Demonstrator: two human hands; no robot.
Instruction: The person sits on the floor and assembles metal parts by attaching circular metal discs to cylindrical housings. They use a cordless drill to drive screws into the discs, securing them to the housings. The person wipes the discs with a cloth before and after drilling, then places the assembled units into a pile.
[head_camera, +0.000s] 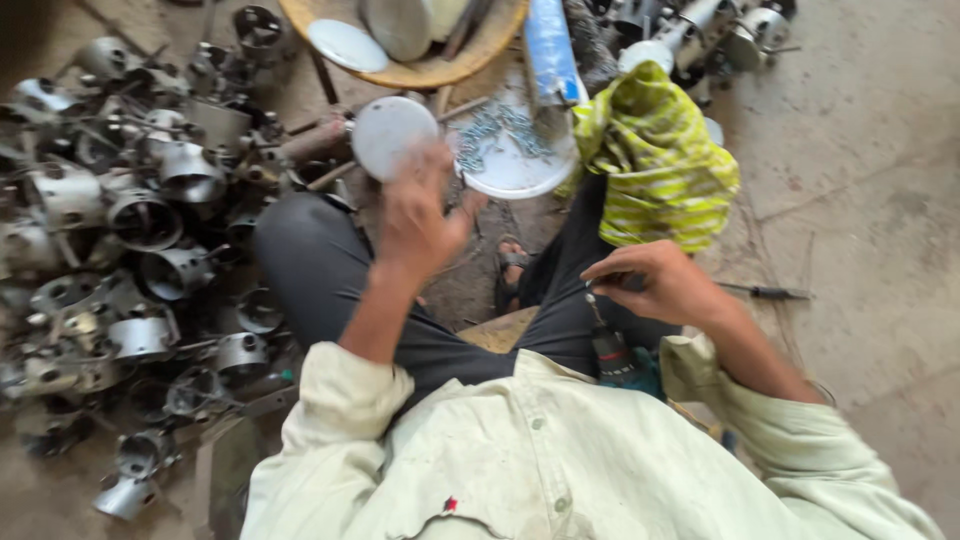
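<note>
Left hand (415, 215) grips flat round metal disc (388, 135).

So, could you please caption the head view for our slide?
Seated person's left hand lifts a round metal disc; right hand grips a screwdriver.

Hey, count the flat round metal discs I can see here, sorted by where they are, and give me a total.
Disc in the left hand: 1
Discs in the round tray: 2
Total: 3
The white plate of screws is not counted as a disc.
</note>
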